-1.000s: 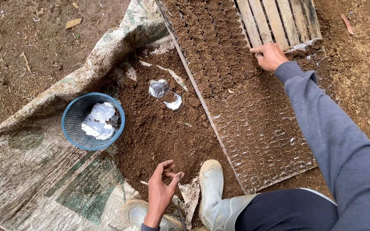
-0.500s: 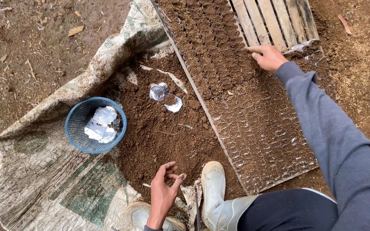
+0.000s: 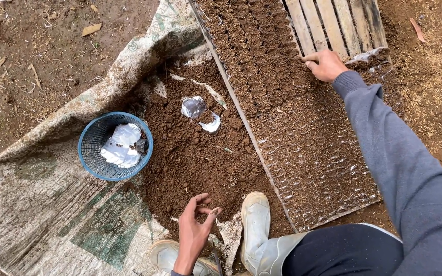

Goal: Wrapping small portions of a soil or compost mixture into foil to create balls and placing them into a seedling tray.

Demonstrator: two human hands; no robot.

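Soil | left hand stays over it, fingers pinched (contents unclear) | right hand still pressing tray, grip loosely curled, holding nothing.

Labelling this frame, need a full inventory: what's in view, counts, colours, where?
seedling tray: 1, clear cells filled with brown soil, right of centre
wooden pallet: 1, pale slats, under tray's far end
soil heap: 1, brown, on the sack
woven sack: 1, whitish with green print, spread on ground
basket: 1, blue, on sack at left, crumpled white plastic inside
plastic scraps: 2, silvery-white, on the soil
boots: 2, white, bottom centre
left hand: pinched over the soil
right hand: pressing on the tray
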